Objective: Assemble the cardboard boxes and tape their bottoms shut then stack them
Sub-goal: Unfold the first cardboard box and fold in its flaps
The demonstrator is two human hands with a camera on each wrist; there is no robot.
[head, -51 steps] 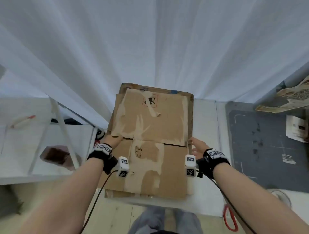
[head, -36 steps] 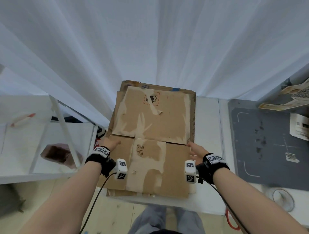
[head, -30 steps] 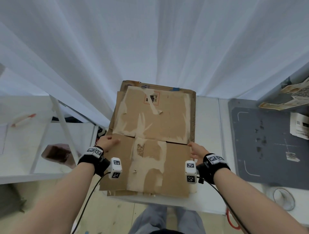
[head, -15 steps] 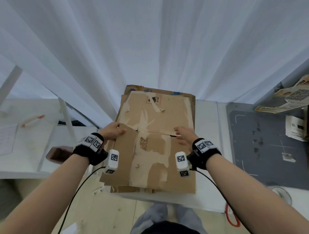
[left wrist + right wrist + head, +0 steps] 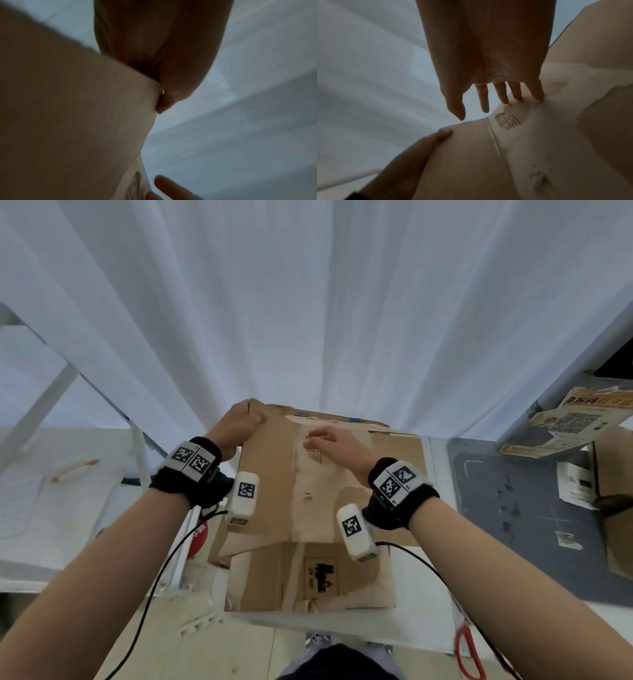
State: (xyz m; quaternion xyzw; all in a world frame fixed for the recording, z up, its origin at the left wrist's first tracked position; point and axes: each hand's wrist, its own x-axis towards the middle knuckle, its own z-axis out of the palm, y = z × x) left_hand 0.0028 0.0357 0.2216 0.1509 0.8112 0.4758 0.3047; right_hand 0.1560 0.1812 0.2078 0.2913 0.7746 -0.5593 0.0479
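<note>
- Head view first: the left hand (image 5: 236,424) grips the far left corner of the top flattened cardboard box (image 5: 274,474), thumb on the upper face, and that sheet is tilted up off the pile of flat boxes (image 5: 318,580) on the white table (image 5: 428,594). The right hand (image 5: 334,445) lies over the raised sheet with fingers loosely spread, grasping nothing. White curtain (image 5: 308,302) hangs right behind the pile; red-handled scissors (image 5: 466,655) sit at the near right table edge; a grey mat (image 5: 513,525) lies to the right.
- Left wrist view, and it is dim and blurred: the left hand (image 5: 164,54) pinches the edge of the cardboard box (image 5: 68,121), board wedged between thumb and palm side. Fingertips (image 5: 164,185) of the other hand peek in at the bottom.
- Right wrist view: the right hand (image 5: 488,67) has straight fingers (image 5: 537,92), the outer ones touching the cardboard box (image 5: 539,148) near its printed handling symbols; the thumb hangs free. The left hand (image 5: 406,155) wraps the corner below.
- My read on the risk: one corner carries the whole sheet. If it swings, the board could bend at the crease or slip the pinch, and it could drag the next box off the near table edge. The torn, peeled face may also hold tape badly later.
</note>
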